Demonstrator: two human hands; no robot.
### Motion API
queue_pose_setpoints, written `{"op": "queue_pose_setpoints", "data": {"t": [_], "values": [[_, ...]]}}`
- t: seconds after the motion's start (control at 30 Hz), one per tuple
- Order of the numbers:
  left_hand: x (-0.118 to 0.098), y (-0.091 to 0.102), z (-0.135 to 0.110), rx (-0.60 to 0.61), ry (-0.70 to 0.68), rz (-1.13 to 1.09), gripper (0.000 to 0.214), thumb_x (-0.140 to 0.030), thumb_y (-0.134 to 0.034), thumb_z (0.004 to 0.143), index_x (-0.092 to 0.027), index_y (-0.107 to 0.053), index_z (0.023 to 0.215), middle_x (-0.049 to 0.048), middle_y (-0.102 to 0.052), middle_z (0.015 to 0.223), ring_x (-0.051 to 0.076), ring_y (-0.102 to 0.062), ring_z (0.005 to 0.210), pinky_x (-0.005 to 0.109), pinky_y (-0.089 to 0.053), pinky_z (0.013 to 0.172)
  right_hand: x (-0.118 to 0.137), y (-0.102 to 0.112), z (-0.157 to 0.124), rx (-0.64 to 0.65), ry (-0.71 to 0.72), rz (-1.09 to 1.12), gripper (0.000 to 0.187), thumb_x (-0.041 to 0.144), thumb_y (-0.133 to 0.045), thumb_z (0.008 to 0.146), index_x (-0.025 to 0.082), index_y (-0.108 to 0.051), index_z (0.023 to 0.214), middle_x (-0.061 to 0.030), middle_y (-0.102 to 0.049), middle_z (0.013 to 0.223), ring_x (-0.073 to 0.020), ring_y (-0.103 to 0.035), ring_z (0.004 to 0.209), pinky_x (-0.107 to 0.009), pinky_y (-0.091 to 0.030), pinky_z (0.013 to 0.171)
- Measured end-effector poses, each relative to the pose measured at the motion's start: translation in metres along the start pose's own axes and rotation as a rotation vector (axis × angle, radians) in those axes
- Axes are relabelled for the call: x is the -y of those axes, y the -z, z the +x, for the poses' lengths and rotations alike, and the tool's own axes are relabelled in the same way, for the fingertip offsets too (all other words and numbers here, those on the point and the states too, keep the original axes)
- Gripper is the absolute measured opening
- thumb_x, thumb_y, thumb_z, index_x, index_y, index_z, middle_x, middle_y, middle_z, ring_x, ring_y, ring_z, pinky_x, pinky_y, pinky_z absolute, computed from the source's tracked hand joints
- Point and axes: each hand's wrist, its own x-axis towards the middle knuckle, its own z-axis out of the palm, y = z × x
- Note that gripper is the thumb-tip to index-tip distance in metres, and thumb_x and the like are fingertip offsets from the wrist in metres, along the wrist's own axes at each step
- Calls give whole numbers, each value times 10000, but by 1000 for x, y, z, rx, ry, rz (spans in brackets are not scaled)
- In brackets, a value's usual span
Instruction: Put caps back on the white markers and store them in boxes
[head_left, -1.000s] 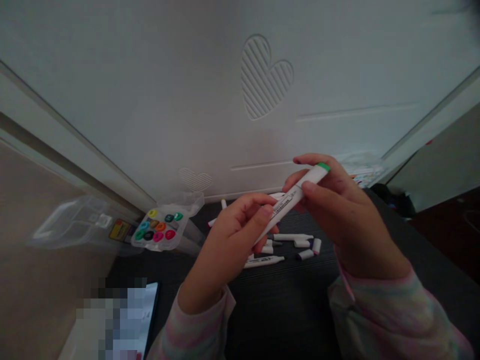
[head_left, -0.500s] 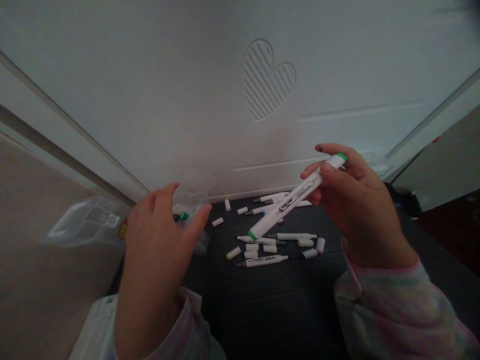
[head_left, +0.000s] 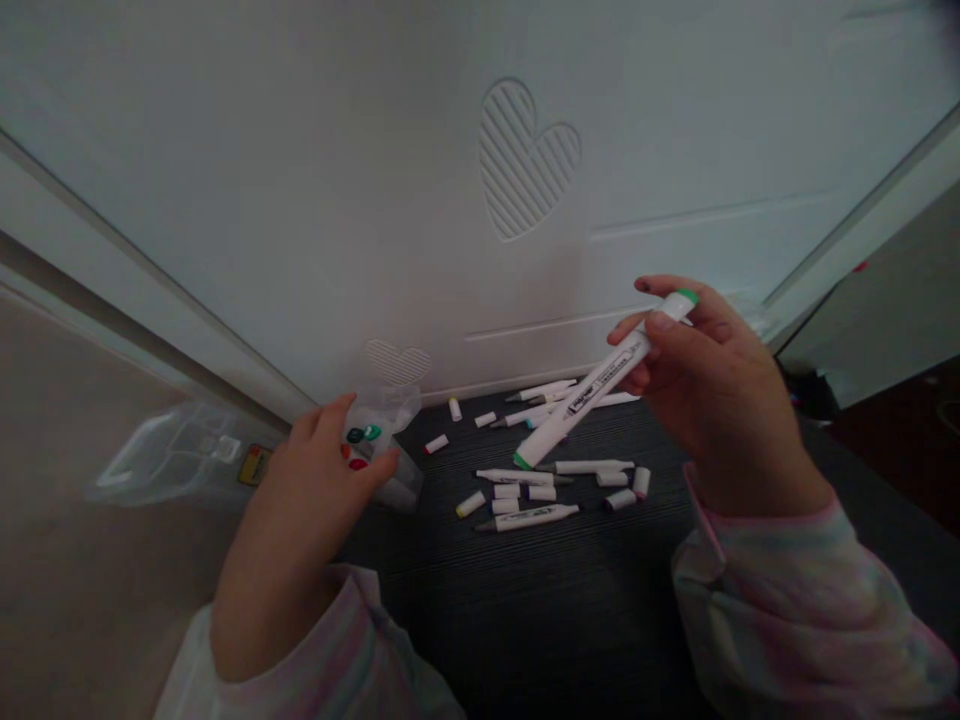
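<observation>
A white marker [head_left: 589, 395] with green ends is pinched between the thumb and fingers of my right hand [head_left: 720, 390]. It slants down to the left, above the dark tabletop. My left hand [head_left: 311, 500] is over a clear plastic case [head_left: 405, 480], thumb and fingers spread apart around its top. Whether they touch the case I cannot tell. Inside the case, marker ends [head_left: 372, 432] in green, red and orange show between the fingers. Below the held marker lie several uncapped markers [head_left: 529, 518] and loose caps [head_left: 470, 503] on the table.
The dark table [head_left: 540, 620] meets a white panel [head_left: 375, 200] with heart reliefs. The case's clear lid [head_left: 180, 450] hangs out to the left. More uncapped markers [head_left: 540, 391] lie along the panel's base. Behind my right hand is a dark object [head_left: 814, 395].
My left hand has shifted down, its thumb closer to its fingers, and more coloured marker ends show in the case. The right hand's marker has moved slightly right and up.
</observation>
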Motion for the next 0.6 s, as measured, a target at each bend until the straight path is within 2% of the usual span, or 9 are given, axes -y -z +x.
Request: {"op": "queue_pose_setpoints", "data": {"t": [0.27, 0.47, 0.6], "values": [[-3, 2, -1, 18, -59, 8, 615, -396, -431, 772, -48, -392, 1277, 217, -433, 1261, 386, -485, 1095, 479, -366, 945, 0, 0, -1, 1, -1, -58, 214, 241, -555, 742, 272, -511, 949, 40, -592, 702, -81, -450, 437, -243, -390, 417], [-5, 3, -2, 22, -96, 11, 601, -387, -422, 782, -39, -393, 1271, 210, -437, 1266, 362, -463, 1127, 456, -348, 966, -3, 0, 1, -4, -34, 23, 209, 194, -558, 734, 261, -536, 930, 35, -615, 684, -81, -457, 435, -232, -378, 411], [-3, 0, -1, 18, -59, 6, 615, -409, -454, 757, -88, -397, 1278, 172, -436, 1278, 343, -449, 1146, 441, -337, 982, -3, 0, 1, -2, -36, 40, 202, 172, -558, 731, 256, -549, 914, 36, -625, 674, -77, -464, 435, -221, -380, 411]]}}
